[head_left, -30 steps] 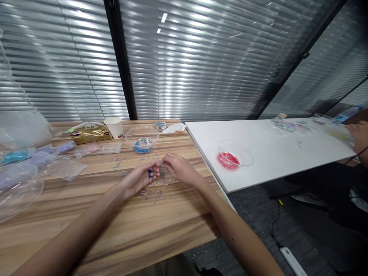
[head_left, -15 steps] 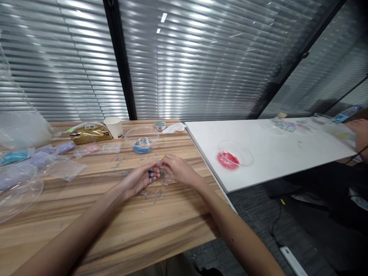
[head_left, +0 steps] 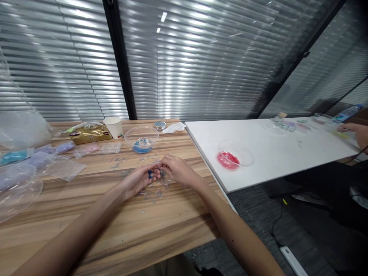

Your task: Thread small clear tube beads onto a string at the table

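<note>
My left hand [head_left: 142, 177] is turned palm up over the wooden table, its fingers curled around small dark blue pieces [head_left: 150, 174]. Its thumb and forefinger tips meet those of my right hand [head_left: 175, 168]. The right fingers are pinched together, and what lies between them is too small to make out. Below and around both hands, small clear tube-like pieces [head_left: 149, 193] are scattered on the wood. Just beyond the hands stands a clear round bowl [head_left: 130, 134] with blue pieces [head_left: 142, 145] in its bottom.
Bags of small pieces [head_left: 40, 158], a gold packet [head_left: 90, 133] and a paper cup [head_left: 113, 127] stand at the back left. A white tissue [head_left: 174, 127] lies near a white table [head_left: 276, 153], which bears a clear dish with red pieces [head_left: 228, 160]. Another person's hand [head_left: 355, 130] is far right.
My hands stay almost in place, fingertips still together. At the far right, the other person's hand has shifted left over the white table.
</note>
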The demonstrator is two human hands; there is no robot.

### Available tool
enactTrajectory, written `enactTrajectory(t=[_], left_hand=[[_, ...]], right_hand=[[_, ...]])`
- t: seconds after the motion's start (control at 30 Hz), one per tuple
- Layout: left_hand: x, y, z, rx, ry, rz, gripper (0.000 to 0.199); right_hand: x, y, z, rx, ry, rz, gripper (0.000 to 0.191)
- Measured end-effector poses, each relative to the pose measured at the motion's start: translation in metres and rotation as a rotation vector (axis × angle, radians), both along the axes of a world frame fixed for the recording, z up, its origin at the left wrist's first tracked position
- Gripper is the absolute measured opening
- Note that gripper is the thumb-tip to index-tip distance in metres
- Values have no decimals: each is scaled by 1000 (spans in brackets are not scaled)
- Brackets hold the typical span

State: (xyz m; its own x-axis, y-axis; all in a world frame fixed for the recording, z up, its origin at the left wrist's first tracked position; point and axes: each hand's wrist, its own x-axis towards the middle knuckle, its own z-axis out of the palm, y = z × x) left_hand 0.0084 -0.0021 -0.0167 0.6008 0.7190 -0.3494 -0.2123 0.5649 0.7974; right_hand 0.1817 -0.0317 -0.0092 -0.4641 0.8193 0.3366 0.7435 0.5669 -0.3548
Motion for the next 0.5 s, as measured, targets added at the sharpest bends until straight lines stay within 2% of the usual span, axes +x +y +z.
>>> enactTrajectory(t=[0.5], left_hand=[[0, 0, -1, 12, 15, 5, 24]], right_hand=[[0, 0, 0, -8, -18, -2, 13]])
